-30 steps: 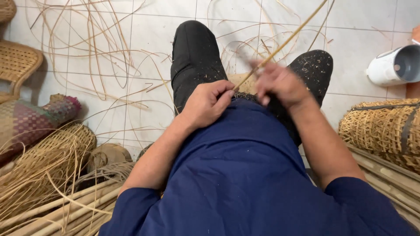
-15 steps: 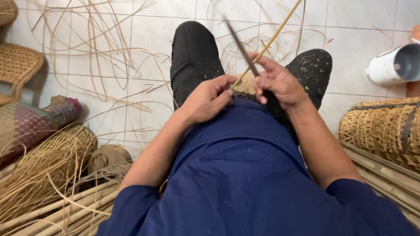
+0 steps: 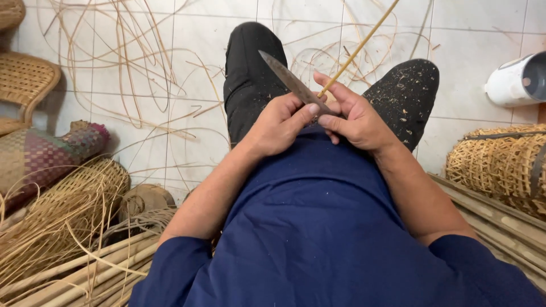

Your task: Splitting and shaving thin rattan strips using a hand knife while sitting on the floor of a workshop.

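I sit with my knees up in black trousers [image 3: 250, 74] and a blue shirt. My left hand [image 3: 278, 125] is closed at my lap with its thumb pressed on the base of a long grey knife blade [image 3: 290, 79], which points up and to the left. My right hand [image 3: 355, 119] touches it from the right, fingers curled around a thin yellow cane strip [image 3: 364, 42] that runs up and to the right out of view. The knife's handle is hidden between the two hands.
Loose cane strips [image 3: 142, 85] lie across the white tiled floor ahead. Woven baskets [image 3: 74, 193] and a checked woven roll [image 3: 51, 153] sit at left, bamboo poles [image 3: 85, 273] at lower left. An open-weave basket [image 3: 500, 165] and a white cylinder [image 3: 517, 79] stand at right.
My right hand has come down from its raised place to meet my left hand. The knife blade, unseen a second ago, now shows tilted to the upper left.
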